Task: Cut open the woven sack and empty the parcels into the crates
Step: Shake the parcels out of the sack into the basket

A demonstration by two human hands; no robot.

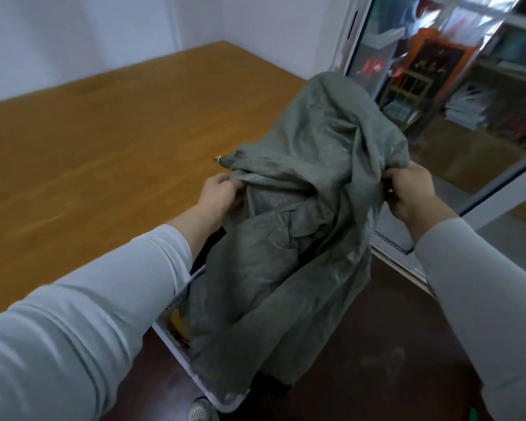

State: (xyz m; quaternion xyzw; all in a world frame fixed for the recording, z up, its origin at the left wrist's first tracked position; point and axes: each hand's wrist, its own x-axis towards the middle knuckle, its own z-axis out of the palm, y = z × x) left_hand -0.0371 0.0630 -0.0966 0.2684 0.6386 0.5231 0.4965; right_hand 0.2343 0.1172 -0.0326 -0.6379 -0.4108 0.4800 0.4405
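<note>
my left hand (222,192) has its grip bunched round a fold of the woven sack (301,208) at mid-frame. my right hand (407,186) pinches the cloth on the opposite edge, right of centre, so both grips are closed on fabric. i hold the two sides apart and raised so that the sack hangs long. its upper end slumps toward the glass door (468,101) at upper right and its lower end drapes into the white crate (176,344) at bottom centre. i judge this lets the load slide straight down. a patch of yellow and red, likely parcels (176,325), shows just inside the crate's left wall, and cloth hides the rest. the sack looks limp, so i guess it is nearly empty. the wooden bench (104,132) fills the left of the frame beside the crate.
</note>
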